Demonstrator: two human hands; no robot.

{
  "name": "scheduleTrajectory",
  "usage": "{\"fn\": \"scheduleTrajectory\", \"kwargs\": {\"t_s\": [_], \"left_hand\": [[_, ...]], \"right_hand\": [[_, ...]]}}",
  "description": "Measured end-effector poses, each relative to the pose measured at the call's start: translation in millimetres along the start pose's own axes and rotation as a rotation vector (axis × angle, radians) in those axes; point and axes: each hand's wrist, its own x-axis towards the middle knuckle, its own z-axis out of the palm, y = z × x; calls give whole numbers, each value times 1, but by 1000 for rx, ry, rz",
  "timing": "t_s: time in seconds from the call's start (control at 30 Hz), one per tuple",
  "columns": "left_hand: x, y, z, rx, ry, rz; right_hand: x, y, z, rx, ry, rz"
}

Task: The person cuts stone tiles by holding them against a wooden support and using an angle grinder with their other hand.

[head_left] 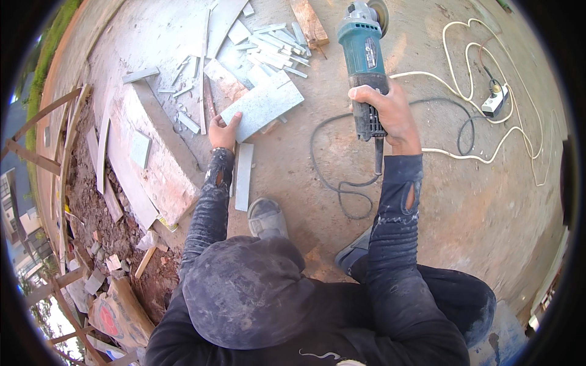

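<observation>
My right hand (394,116) is wrapped round the dark rear body of a green angle grinder (364,52), held up with its disc at the far end. The disc shows only edge-on, so I cannot tell if it spins. My left hand (226,129) grips the near left corner of a pale grey stone tile (265,104), thumb on top and fingers partly hidden. The tile lies tilted across a reddish block (227,79). Close by my left wrist, a narrow tile strip (243,177) rests on the ground.
Cut tile strips (274,49) are scattered beyond the tile, beside a wooden block (309,24). A concrete block (162,152) stands at the left. The grinder's black cable (314,143) loops over the ground; a white cord (448,79) and socket block (494,100) lie right.
</observation>
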Motion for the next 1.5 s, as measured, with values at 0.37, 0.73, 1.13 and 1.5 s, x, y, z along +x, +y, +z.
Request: {"fn": "scheduleTrajectory", "kwargs": {"t_s": [0.37, 0.73, 1.13, 1.5], "left_hand": [[-51, 15, -11, -568, -154, 248], [-68, 9, -6, -613, -110, 307], [-34, -19, -3, -851, -177, 55], [-41, -20, -1, -914, -212, 58]], "right_hand": [[5, 4, 39, -30, -101, 24], [-6, -9, 43, -44, -152, -1], [-3, 28, 92, -245, -300, -63], [-6, 67, 134, -528, -335, -60]]}}
